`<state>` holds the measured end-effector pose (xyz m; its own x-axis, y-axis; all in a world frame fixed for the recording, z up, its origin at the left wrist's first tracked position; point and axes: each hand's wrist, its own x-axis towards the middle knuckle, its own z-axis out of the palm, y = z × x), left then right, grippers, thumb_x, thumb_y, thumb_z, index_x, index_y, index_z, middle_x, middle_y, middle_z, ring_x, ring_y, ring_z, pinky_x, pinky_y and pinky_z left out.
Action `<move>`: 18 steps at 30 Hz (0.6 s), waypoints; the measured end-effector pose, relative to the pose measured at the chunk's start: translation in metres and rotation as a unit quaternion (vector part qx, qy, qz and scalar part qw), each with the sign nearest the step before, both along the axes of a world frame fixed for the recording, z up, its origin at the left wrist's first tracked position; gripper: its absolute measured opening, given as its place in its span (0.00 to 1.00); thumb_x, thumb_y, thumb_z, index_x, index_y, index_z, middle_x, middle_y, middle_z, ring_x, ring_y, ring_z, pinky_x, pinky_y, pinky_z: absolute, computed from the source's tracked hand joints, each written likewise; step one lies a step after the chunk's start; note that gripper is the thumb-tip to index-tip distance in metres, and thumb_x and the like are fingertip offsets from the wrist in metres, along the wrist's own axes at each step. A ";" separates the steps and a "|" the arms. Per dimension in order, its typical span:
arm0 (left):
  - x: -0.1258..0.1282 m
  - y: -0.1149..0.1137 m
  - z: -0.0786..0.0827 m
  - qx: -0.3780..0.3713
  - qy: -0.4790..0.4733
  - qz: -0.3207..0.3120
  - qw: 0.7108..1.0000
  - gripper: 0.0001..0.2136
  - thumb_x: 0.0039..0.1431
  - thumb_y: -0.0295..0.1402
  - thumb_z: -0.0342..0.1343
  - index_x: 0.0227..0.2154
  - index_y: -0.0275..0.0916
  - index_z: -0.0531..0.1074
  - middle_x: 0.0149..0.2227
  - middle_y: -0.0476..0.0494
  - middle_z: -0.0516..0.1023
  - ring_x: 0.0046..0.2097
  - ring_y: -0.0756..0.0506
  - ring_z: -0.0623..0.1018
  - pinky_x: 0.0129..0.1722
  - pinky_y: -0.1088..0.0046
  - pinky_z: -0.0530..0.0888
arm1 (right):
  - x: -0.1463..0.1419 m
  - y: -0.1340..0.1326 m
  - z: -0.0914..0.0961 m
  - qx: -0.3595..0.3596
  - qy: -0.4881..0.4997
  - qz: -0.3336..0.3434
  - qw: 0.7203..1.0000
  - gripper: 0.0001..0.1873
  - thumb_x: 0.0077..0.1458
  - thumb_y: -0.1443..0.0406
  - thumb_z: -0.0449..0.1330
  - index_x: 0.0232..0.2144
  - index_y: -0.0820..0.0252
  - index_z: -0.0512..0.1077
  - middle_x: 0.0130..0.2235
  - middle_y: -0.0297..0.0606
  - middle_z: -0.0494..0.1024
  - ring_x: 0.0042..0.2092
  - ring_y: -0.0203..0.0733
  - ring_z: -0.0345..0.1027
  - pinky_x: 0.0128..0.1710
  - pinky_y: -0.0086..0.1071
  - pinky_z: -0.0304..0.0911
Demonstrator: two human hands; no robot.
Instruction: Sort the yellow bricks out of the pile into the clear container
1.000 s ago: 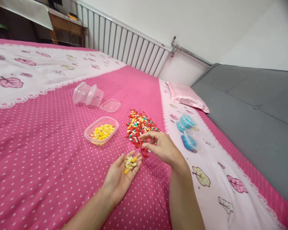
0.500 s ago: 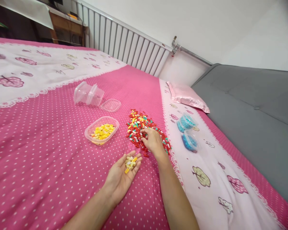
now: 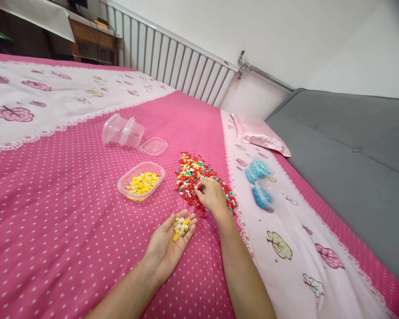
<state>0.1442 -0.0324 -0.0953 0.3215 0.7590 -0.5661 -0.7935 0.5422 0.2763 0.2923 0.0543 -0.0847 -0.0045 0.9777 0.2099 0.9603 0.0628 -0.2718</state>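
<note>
My left hand (image 3: 168, 248) lies palm up, cupped under several small yellow and pale yellow toy bricks (image 3: 181, 227). A mixed pile of small toy bricks (image 3: 194, 170), mostly red with white, yellow and green ones, is spread on the bed ahead. Over its near right part reaches my right hand (image 3: 213, 195), thumb and forefinger pinched together at the bricks; what is between the fingertips is too small to make out. To the left of the pile stands a clear plastic container (image 3: 122, 188) with yellow bricks (image 3: 142, 182) in it.
Stacked clear containers (image 3: 115, 128) lie on their side beyond, with a clear lid (image 3: 154, 146) beside them. Two containers of blue pieces (image 3: 259, 170) (image 3: 263, 197) are at the right. A pink pillow (image 3: 261, 135) rests near the grey headboard (image 3: 349, 150).
Almost nothing differs. My right hand stays at the pile with its fingertips shifted very slightly, and my left hand keeps its place with the yellow bricks.
</note>
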 end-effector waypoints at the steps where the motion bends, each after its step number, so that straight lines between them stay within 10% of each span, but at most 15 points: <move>1: 0.000 0.000 0.000 0.000 -0.001 -0.001 1.000 0.12 0.63 0.27 0.44 0.45 0.26 0.65 0.38 0.31 0.77 0.35 0.46 0.80 0.37 0.73 0.78 | 0.001 0.000 0.001 -0.001 0.004 0.000 1.000 0.04 0.50 0.65 0.62 0.31 0.57 0.76 0.37 0.37 0.75 0.35 0.38 0.69 0.42 0.31 0.60; 18: -0.001 0.001 -0.001 -0.003 -0.014 -0.004 1.000 0.12 0.64 0.28 0.43 0.45 0.27 0.65 0.38 0.31 0.77 0.36 0.45 0.80 0.38 0.73 0.78 | 0.016 -0.007 0.022 -0.021 0.108 -0.016 0.994 0.06 0.48 0.64 0.63 0.30 0.59 0.77 0.26 0.35 0.77 0.27 0.37 0.67 0.32 0.30 0.59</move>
<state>0.1437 -0.0315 -0.0967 0.3430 0.7533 -0.5612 -0.7971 0.5495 0.2504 0.3083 0.0472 -0.0623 0.0681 0.9846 0.1608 0.8802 0.0166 -0.4743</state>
